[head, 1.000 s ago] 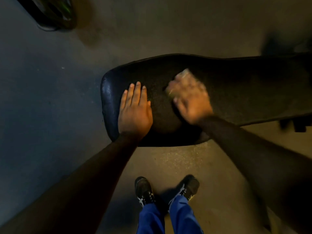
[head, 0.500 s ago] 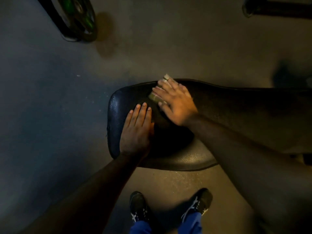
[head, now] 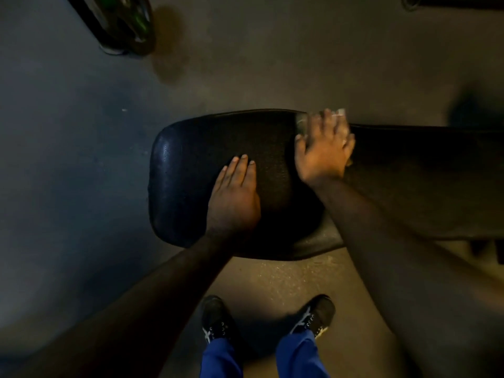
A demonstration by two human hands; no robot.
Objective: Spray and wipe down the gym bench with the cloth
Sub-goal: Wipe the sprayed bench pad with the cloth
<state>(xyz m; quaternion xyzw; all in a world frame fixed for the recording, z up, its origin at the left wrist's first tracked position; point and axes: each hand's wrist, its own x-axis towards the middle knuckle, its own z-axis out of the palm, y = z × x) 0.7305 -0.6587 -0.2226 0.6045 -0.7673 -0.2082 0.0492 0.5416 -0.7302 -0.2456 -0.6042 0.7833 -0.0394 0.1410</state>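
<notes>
Dim gym floor (head: 81, 159), weight plate (head: 125, 25) well clear at far left. Black padded worktop (head: 191, 148): heavy, firm, faintly slick, rounded end at left, open floor all round. Left hand (head: 234, 197) flat, released, bracing. Right hand (head: 324, 151) spread, pressing soft, limp cloth (head: 301, 122) against far edge; best pinned under palm.

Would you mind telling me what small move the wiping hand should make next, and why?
Probably draw the right hand and cloth back toward the near edge of the bench; they sit at the far edge, so that stroke has run out. The left hand braces the pad.
</notes>
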